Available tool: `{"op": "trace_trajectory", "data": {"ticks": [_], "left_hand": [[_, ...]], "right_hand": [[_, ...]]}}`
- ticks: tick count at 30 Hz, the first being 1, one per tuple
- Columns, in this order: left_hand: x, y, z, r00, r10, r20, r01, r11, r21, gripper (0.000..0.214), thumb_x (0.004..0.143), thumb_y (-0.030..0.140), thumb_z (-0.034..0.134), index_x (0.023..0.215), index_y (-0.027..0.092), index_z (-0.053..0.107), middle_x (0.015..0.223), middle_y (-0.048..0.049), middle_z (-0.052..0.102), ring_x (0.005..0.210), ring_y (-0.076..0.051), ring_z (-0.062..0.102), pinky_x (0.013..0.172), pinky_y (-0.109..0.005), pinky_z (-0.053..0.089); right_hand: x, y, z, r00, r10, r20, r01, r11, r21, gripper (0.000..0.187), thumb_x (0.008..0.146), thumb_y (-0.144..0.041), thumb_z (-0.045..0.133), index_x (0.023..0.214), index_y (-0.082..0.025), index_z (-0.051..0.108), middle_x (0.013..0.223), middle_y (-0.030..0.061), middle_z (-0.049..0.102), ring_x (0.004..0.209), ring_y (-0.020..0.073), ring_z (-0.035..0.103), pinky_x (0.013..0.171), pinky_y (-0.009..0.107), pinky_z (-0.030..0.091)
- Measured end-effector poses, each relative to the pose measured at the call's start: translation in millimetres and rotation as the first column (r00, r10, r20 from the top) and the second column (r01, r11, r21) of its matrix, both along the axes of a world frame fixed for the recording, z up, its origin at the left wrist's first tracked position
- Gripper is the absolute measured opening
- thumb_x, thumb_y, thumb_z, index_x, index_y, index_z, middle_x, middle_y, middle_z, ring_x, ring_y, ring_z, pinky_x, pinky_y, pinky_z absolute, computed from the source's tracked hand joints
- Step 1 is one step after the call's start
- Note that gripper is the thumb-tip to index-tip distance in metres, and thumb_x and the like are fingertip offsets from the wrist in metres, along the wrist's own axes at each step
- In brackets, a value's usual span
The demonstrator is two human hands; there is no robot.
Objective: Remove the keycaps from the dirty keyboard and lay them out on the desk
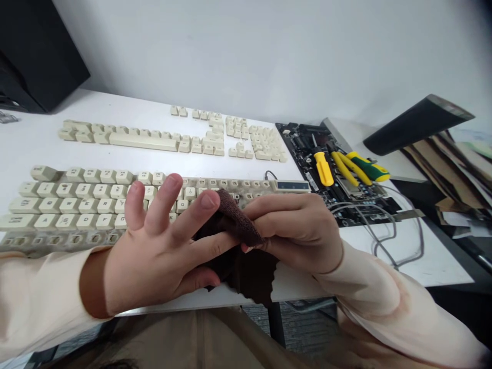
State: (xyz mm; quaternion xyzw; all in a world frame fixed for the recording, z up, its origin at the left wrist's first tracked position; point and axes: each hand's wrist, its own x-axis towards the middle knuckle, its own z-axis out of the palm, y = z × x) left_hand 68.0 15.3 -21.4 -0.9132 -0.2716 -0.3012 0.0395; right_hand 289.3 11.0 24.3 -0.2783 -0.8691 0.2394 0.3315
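Note:
A dark brown cloth [255, 274] hangs in folds over the table's front edge. My right hand [302, 230] is closed on its upper part, with the fingers pinching a bunched fold. My left hand [161, 251] has its fingers stretched and spread, and its index finger reaches against the cloth near the right fingertips. Whether that fingertip is wrapped in the cloth is hidden. Behind both hands lies a cream keyboard [92, 192]. Keycaps sit on its left part, while its bottom row and right part show bare key sockets.
Loose keycaps [144, 141] stand in rows behind the keyboard. To the right, a circuit board [300, 141] carries a yellow screwdriver [324, 168] and yellow-green pliers [355, 169]. Grey cables [384, 238] loop beside it. A black box [38, 51] stands at the back left.

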Motion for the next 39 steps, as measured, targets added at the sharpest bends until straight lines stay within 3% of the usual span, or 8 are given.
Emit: {"op": "trace_trajectory", "data": {"ticks": [5,9,14,20,24,30,33,39], "left_hand": [[-1,0,1.1,0.996,0.04,-0.084,-0.031,0.993,0.111,0.052,0.073,0.057,0.053,0.123,0.043,0.048,0.133,0.0019,0.048,0.135,-0.015,-0.026,0.111,-0.043,-0.017],[-3,1,1.3,0.994,0.051,-0.1,-0.036,0.989,0.145,0.053,0.073,0.058,0.05,0.125,0.047,0.044,0.13,0.0037,0.049,0.136,-0.018,-0.025,0.111,-0.045,-0.016],[-5,-1,1.4,0.993,0.046,-0.109,-0.027,0.984,0.174,0.062,0.076,0.056,0.051,0.135,0.044,0.033,0.137,0.005,0.042,0.137,-0.022,-0.023,0.11,-0.048,-0.014],[-5,-4,1.8,0.987,0.081,-0.142,-0.053,0.98,0.192,0.061,0.08,0.057,0.049,0.136,0.045,0.029,0.147,0.0074,0.026,0.138,-0.026,-0.02,0.109,-0.052,-0.008],[-3,-3,0.8,0.987,0.079,-0.14,-0.056,0.985,0.166,0.059,0.081,0.053,0.05,0.136,0.044,0.03,0.145,0.0066,0.031,0.138,-0.025,-0.02,0.11,-0.05,-0.007],[-1,-1,1.4,0.994,0.042,-0.1,-0.025,0.987,0.161,0.056,0.079,0.056,0.05,0.131,0.041,0.037,0.146,0.0044,0.026,0.138,-0.022,-0.019,0.11,-0.044,-0.013],[-1,-2,2.0,0.994,0.036,-0.099,-0.019,0.986,0.164,0.054,0.08,0.057,0.049,0.13,0.041,0.039,0.143,0.005,0.031,0.138,-0.021,-0.021,0.11,-0.043,-0.014],[-1,-4,1.3,0.993,0.039,-0.112,-0.021,0.988,0.154,0.047,0.082,0.053,0.049,0.127,0.042,0.042,0.143,0.0083,0.029,0.137,-0.02,-0.024,0.109,-0.044,-0.017]], "right_hand": [[-4,-2,-1.6,0.997,-0.052,-0.064,0.053,0.999,0.012,0.016,0.084,-0.017,0.058,0.069,-0.015,0.062,0.079,0.0056,0.063,0.071,0.0084,0.06,0.064,0.016,0.047],[-4,0,1.8,0.983,-0.043,-0.178,0.01,0.983,-0.182,0.014,0.078,-0.015,0.066,0.065,-0.013,0.061,0.072,0.0036,0.062,0.066,0.0083,0.058,0.059,0.017,0.046],[1,5,6.2,0.952,-0.078,-0.297,-0.088,0.858,-0.506,0.005,0.071,-0.01,0.069,0.07,-0.012,0.065,0.07,0.0004,0.061,0.064,0.0082,0.056,0.058,0.018,0.045],[2,4,4.9,0.939,-0.161,-0.303,-0.075,0.766,-0.639,0.004,0.072,-0.014,0.067,0.071,-0.013,0.063,0.069,0.0003,0.059,0.064,0.0104,0.055,0.056,0.021,0.045],[2,2,7.6,0.95,-0.119,-0.29,-0.076,0.81,-0.581,0.005,0.073,-0.012,0.066,0.07,-0.013,0.062,0.069,-0.0001,0.059,0.063,0.0089,0.054,0.055,0.02,0.044],[0,0,9.3,0.993,0.005,-0.121,-0.038,0.964,-0.265,0.002,0.077,-0.011,0.064,0.075,-0.01,0.065,0.078,0.0063,0.063,0.069,0.0094,0.058,0.061,0.019,0.047],[-1,-2,9.0,0.999,0.006,-0.042,-0.013,0.988,-0.157,0.004,0.078,-0.009,0.062,0.076,-0.01,0.065,0.079,0.0071,0.063,0.069,0.0092,0.058,0.06,0.018,0.047],[-2,-5,6.9,0.999,0.019,0.04,-0.015,0.994,-0.11,0.008,0.08,-0.008,0.058,0.074,-0.011,0.063,0.082,0.0075,0.062,0.07,0.0088,0.057,0.06,0.018,0.046]]}}
